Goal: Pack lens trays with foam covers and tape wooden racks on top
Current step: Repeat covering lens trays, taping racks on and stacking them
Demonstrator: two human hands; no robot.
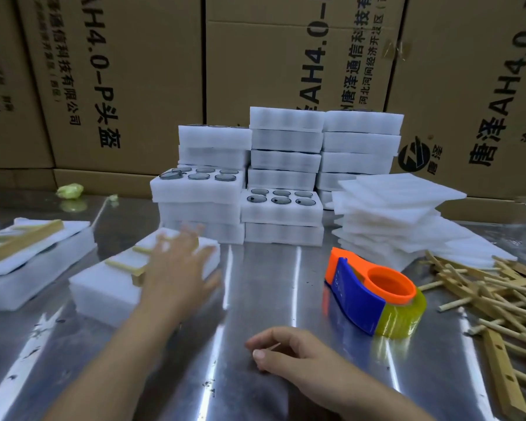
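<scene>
The white foam lens tray pack [104, 287] with a pale wooden rack [125, 264] lying across its foam cover sits on the shiny metal table [255, 299], left of centre and turned at an angle to you. Your left hand [179, 268] reaches forward over its right end, arm stretched out, palm down, fingers straight and spread. It is blurred, so contact with the cover cannot be confirmed.

Your right hand [289, 350] rests low on the table near you, wrist turned inward, fingers loosely curled. A thin pale sliver shows at the thumb and forefinger, and I cannot tell whether you are pinching it.

Just right of that hand stands the orange and blue tape dispenser [371, 296], loaded with a yellowish clear roll.

At the far left lies a second foam pack [28, 278] with its own wooden rack [22, 241] on top.

Behind both, white foam trays are stacked in columns [286, 159]. Two front stacks are uncovered, and their top trays [281, 212] show round dark lenses [281, 200] in their wells.

To the right, a loose fanned stack of flat foam cover sheets [392, 202] stands beside a jumbled heap of wooden racks [498, 293].

Printed brown cardboard boxes [134, 71] wall off the back, and a crumpled green scrap [70, 190] lies at their foot.
</scene>
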